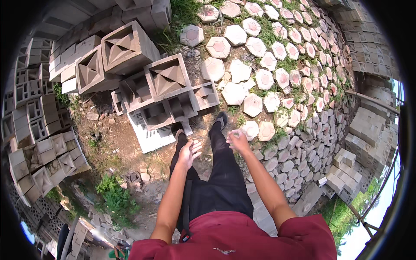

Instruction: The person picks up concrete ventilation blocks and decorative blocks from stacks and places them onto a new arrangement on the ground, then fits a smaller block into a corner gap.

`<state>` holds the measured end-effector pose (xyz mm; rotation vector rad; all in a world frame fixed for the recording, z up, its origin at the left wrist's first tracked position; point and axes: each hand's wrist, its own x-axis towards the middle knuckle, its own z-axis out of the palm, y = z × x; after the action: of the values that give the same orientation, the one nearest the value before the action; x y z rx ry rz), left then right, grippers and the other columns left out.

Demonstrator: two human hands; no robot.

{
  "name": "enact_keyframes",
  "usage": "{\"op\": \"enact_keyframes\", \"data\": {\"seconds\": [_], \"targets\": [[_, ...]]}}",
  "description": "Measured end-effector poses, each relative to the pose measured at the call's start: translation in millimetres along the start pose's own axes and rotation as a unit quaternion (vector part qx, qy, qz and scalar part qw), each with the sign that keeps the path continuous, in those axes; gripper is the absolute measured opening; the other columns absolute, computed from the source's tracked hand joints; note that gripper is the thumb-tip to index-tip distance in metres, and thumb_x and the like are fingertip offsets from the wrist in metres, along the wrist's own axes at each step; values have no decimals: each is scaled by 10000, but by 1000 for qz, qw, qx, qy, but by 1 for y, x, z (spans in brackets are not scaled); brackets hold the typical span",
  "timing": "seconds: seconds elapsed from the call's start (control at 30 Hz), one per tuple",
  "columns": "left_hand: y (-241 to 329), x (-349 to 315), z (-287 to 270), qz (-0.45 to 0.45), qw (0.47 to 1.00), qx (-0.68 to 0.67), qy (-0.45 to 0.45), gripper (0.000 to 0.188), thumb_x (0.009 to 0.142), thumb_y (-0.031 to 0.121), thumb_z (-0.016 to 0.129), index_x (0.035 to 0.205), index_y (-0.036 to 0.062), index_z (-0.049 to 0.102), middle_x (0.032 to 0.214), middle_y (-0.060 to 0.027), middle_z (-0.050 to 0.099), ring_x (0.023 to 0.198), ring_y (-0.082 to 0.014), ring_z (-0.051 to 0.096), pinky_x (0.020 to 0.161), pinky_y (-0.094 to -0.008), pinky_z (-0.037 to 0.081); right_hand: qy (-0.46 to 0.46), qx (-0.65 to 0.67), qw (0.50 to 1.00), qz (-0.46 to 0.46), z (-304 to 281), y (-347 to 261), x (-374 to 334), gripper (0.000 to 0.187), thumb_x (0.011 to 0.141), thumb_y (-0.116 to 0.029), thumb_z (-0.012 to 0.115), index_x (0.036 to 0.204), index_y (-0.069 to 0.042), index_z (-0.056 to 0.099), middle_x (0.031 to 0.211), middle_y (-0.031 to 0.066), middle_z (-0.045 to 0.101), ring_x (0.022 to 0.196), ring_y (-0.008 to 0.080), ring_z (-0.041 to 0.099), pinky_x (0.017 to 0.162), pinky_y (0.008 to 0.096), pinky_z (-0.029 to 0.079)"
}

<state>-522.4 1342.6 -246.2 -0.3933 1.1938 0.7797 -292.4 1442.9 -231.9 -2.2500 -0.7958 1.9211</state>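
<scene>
The person's left hand (190, 154) and right hand (238, 141) hover apart, both empty, fingers loosely spread and half curled. Ahead of the left, hollow concrete blocks (168, 77) stand stacked over the far edge of a white sheet (149, 141), whose near-left corner I can see; ahead of the right, hexagonal pavers (252, 105) dot grassy ground (185, 13).

Hollow blocks (168, 78) hide part of a white sheet (148, 141) beneath them. The picture's lower edge cuts off a maroon shirt (277, 242); its pale mark (224, 251) is too small to make out. Block piles (35, 112) at far left run into the dark round rim. A green object (118, 254), lower left, is cut off, its kind unclear.
</scene>
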Motion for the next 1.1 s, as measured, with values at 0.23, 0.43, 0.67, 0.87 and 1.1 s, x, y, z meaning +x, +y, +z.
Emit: {"op": "enact_keyframes", "data": {"seconds": [0.23, 0.43, 0.67, 0.87, 1.1], "targets": [[-55, 330, 4, -47, 991, 19, 123, 540, 922, 336, 436, 1331, -5, 347, 1353, -174, 412, 1280, -264, 368, 1007, -481, 317, -54, -543, 816, -192, -1, 71, 331, 445, 845, -379, 555, 996, 38, 592, 933, 256, 620, 897, 413, 586, 803, 449, 462], [-63, 506, 10, -58, 953, -248, 165, 818, 853, 298, 540, 1423, 20, 24, 1447, -276, 133, 1360, -346, 180, 1076, -513, 208, 22, -370, 900, -231, 59, 37, 488, 692, 808, -398, 596, 1268, 58, 353, 1012, 330, 580, 982, 438, 569, 862, 446, 456], [-78, 560, 14, 38, 928, -335, 157, 422, 907, 212, 467, 1281, 43, 367, 1295, -164, 444, 1245, -317, 399, 1061, -518, 270, 10, -414, 881, -229, 73, 36, 552, 643, 795, -265, 616, 1302, 1, 324, 1041, 319, 578, 1013, 439, 558, 905, 435, 442], [-71, 565, 9, 10, 918, -338, 209, 339, 888, 111, 476, 1213, 36, 421, 1224, -153, 501, 1148, -329, 497, 989, -554, 371, -9, -377, 885, -274, 74, 38, 556, 555, 756, -138, 615, 1253, -39, 386, 1041, 287, 588, 1004, 428, 561, 889, 444, 446], [-68, 516, 20, -7, 937, -290, 195, 360, 817, 63, 514, 1163, -9, 443, 1163, -201, 520, 1079, -377, 533, 937, -574, 415, 46, -336, 885, -318, 51, 22, 492, 461, 718, -69, 617, 1147, 4, 466, 959, 268, 615, 929, 430, 585, 821, 455, 467]]}}
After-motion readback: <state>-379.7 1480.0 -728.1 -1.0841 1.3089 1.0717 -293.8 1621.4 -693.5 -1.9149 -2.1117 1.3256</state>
